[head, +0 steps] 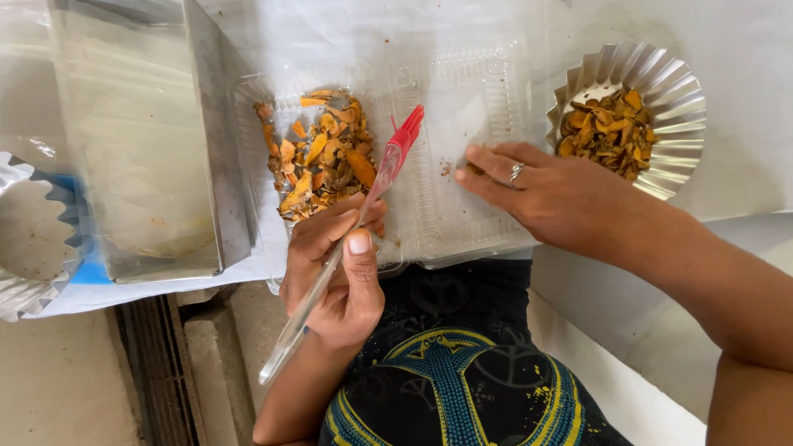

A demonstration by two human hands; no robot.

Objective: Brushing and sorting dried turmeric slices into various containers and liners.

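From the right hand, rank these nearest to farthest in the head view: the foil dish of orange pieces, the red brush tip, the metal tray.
From the right hand:
1. foil dish, just right of it.
2. red brush tip, to its left.
3. metal tray, far left.

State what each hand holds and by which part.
Left hand holds a red-bristled brush around the middle of its clear handle. Right hand holds nothing; its fingertips press small pieces on the clear tray.

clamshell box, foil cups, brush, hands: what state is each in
clear clamshell box: open flat, orange dried pieces in its left half
right foil cup: upright, partly filled
left foil cup: upright
red-bristled brush: held tilted
left hand: closed on brush
right hand: fingers pressing pieces in lid
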